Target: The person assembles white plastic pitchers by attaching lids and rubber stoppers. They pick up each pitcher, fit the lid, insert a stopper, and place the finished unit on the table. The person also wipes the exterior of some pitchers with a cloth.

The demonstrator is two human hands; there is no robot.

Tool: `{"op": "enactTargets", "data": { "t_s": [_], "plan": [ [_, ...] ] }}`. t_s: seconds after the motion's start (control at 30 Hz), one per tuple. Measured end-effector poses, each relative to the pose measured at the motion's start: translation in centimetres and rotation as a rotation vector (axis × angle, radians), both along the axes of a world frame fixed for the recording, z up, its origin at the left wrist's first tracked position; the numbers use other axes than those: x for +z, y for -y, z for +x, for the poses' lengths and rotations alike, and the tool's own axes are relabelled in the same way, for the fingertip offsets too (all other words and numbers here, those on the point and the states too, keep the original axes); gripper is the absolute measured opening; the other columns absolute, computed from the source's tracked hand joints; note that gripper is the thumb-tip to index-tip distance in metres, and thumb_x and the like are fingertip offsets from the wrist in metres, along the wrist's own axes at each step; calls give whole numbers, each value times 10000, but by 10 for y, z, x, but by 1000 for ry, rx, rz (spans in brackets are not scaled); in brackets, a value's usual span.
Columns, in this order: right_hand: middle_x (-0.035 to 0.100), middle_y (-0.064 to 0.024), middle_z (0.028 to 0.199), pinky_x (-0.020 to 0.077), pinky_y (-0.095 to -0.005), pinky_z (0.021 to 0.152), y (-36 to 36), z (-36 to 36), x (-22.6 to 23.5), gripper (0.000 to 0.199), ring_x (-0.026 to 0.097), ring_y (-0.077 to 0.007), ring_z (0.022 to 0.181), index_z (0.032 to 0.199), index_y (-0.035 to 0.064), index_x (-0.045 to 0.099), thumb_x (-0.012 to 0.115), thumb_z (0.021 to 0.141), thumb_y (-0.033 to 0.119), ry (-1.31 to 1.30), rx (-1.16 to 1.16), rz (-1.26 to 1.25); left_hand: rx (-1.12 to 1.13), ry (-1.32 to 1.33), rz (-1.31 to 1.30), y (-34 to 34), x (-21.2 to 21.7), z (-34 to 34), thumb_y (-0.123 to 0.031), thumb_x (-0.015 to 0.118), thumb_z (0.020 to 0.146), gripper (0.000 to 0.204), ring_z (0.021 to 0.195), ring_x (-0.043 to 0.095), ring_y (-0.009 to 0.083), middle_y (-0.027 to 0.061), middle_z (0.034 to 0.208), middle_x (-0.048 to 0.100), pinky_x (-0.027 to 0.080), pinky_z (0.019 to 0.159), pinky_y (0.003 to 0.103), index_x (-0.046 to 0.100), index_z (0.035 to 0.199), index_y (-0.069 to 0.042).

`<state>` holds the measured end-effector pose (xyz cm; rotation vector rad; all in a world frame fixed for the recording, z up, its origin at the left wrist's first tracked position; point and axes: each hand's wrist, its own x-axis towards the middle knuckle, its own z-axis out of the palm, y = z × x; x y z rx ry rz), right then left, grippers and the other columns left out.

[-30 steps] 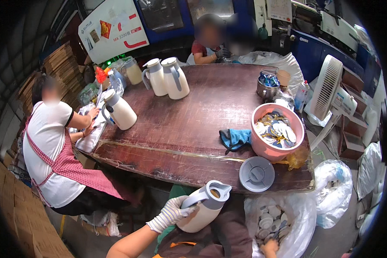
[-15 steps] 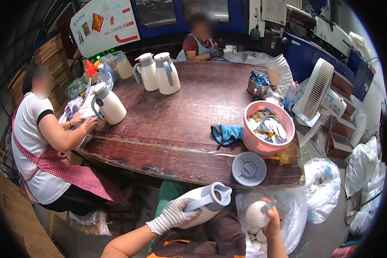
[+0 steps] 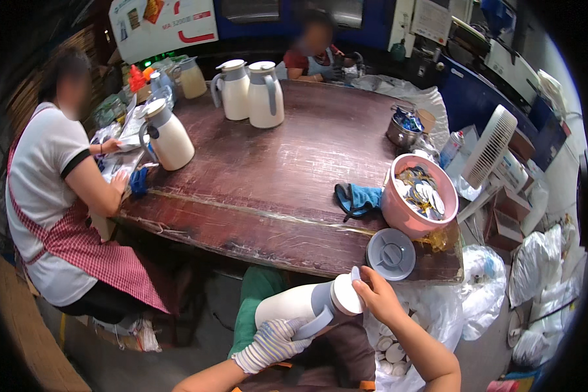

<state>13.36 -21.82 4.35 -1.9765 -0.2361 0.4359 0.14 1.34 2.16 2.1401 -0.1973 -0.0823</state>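
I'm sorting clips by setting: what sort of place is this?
Probably a small factory assembly bench: identical white jugs stand on the wooden table, a pink tub holds loose parts, and big blue machines stand behind.

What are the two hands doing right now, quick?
Left hand: gloved, closed on the grey handle of the cream jug lying on its side.
Right hand: bare, fingers pressing a white round lid onto the jug's mouth.

Both forearms rise from the lower edge of the view and lean toward each other, just short of the near edge of the surface. The left hand wears a knitted work glove, its fingers curled shut in a grip, wrist bent inward. The right hand is bare, fingers bent and pressing forward, its forearm angled up from the lower right.
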Motion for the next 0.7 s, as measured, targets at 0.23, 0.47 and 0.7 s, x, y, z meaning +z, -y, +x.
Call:
{"op": "enactTargets", "data": {
  "t_s": [0.23,0.47,0.7],
  "plan": [
    [533,-166,1305,365,-395,1030,1,-17,5,566,494,-299,1224,1354,61,486,634,881,335,158,280,101,-140,1,50,-9,-2,8,-287,702,774,413,830,663,339,156,900,687,519,729,414,650,1156,-138],
    [534,-164,1249,394,-457,995,-28,-40,7,777,501,-357,1176,1355,46,414,722,744,414,584,254,-200,-20,30,84,-31,-9,17,-240,743,683,437,796,678,312,148,887,691,540,713,381,676,1108,-166],
    [495,-131,1333,423,-416,962,-68,-57,36,698,517,-303,1188,1342,78,451,675,728,321,1023,941,90,51,124,-55,-46,1,90,-120,748,779,224,791,664,171,97,857,700,530,741,295,698,982,-42]
  ]
}}
